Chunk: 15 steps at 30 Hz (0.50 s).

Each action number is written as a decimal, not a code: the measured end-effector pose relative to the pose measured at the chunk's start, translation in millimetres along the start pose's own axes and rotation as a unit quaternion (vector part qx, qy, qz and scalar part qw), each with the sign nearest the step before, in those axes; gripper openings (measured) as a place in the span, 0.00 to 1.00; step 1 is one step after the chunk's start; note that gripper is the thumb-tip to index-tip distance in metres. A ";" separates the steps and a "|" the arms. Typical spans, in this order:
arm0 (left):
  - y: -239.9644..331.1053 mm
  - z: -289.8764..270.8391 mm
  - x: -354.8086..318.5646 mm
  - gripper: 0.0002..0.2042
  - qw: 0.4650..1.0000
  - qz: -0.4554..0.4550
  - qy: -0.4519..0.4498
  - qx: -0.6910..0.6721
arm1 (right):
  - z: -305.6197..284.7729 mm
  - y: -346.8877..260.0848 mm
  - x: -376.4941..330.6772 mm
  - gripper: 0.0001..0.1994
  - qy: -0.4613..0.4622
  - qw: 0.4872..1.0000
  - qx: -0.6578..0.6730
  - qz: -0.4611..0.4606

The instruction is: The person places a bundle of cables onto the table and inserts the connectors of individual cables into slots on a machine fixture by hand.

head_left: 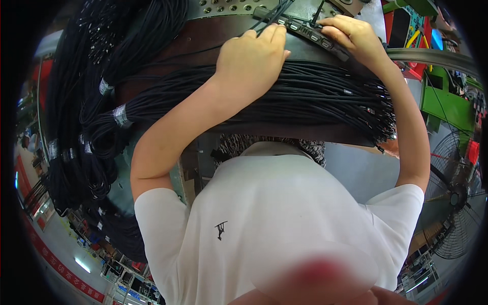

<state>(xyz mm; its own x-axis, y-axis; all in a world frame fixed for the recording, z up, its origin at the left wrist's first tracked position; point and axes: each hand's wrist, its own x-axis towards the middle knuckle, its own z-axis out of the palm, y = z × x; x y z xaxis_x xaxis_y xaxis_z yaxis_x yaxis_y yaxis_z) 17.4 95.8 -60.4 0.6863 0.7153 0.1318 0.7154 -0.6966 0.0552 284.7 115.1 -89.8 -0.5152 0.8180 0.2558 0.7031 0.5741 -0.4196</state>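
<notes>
A long black strip point(310, 34) with a row of rectangular ports lies slantwise at the far side of the table. My left hand point(251, 58) is back up at its left end, fingers bent over several thin black cables point(277, 12); the fingertips are partly hidden. At the strip's far edge, my right hand point(353, 36) pinches a black cable plug point(317, 24) between thumb and forefinger. A cable end sticks up beside those fingers. Nearer to me, under my left wrist, a thick bundle of black cables point(325, 94) lies across the table.
More black cable coils point(101, 117), tied with clear bands, hang over the table's left side. A perforated metal plate point(223, 7) sits at the back. To the right are a metal rail point(437, 57), green machine parts point(447, 104) and a standing fan point(457, 198).
</notes>
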 end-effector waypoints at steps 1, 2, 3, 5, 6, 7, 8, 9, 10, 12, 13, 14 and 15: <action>0.7 -2.8 3.6 0.18 0.998 -0.023 -0.022 0.046 | -3.2 -3.4 -1.9 0.13 -0.025 0.989 0.091 0.114; -6.6 1.3 2.9 0.16 0.998 -0.023 0.028 0.052 | -6.3 -4.1 -4.8 0.14 0.015 0.995 0.000 0.094; -11.2 -1.1 3.6 0.16 0.998 -0.027 0.015 0.062 | -10.0 -5.1 -7.6 0.15 0.053 0.992 -0.090 0.075; -20.9 -2.7 -2.4 0.19 0.999 0.035 -0.005 -0.001 | -22.6 -36.3 -12.2 0.17 0.100 0.977 -0.187 0.006; -22.8 -9.7 -5.9 0.22 0.991 0.087 -0.007 -0.103 | -29.8 -47.6 -22.8 0.14 0.137 0.968 -0.208 0.012; -22.9 -17.1 -10.7 0.25 0.969 0.138 -0.010 -0.204 | -36.4 -59.5 -36.9 0.11 0.173 0.958 -0.227 0.019; -22.5 -20.6 -20.4 0.29 0.966 0.155 -0.041 -0.202 | -45.7 -72.0 -56.0 0.13 0.190 0.961 -0.179 0.093; -19.5 -16.5 -28.6 0.26 0.974 0.157 -0.022 -0.159 | -56.9 -80.7 -80.7 0.16 0.205 0.956 -0.132 0.166; -16.4 -9.2 -33.9 0.22 0.976 0.156 0.001 -0.151 | -71.5 -81.6 -111.8 0.17 0.191 0.946 -0.126 0.230; -10.2 -2.9 -29.1 0.14 0.972 0.164 0.071 -0.154 | -106.1 -96.6 -157.0 0.21 0.098 0.898 -0.193 0.384; -10.2 -2.1 -26.3 0.13 0.970 0.157 0.085 -0.166 | -115.4 -100.9 -168.9 0.22 0.019 0.850 -0.253 0.461; -14.0 -0.7 -23.2 0.12 0.966 0.151 0.101 -0.185 | -117.5 -96.7 -186.2 0.23 -0.038 0.825 -0.350 0.443; -18.6 -0.8 -21.1 0.10 0.961 0.145 0.117 -0.202 | -117.4 -94.8 -199.0 0.23 -0.095 0.788 -0.442 0.419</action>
<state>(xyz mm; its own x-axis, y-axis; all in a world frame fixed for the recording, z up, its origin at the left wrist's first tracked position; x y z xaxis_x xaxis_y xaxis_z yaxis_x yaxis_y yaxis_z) -10.5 93.7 -63.4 0.7676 0.4877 0.4159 0.3558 -0.8639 0.3564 378.1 -97.8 1.3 0.3057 0.9512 0.0416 0.8585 -0.2942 0.4200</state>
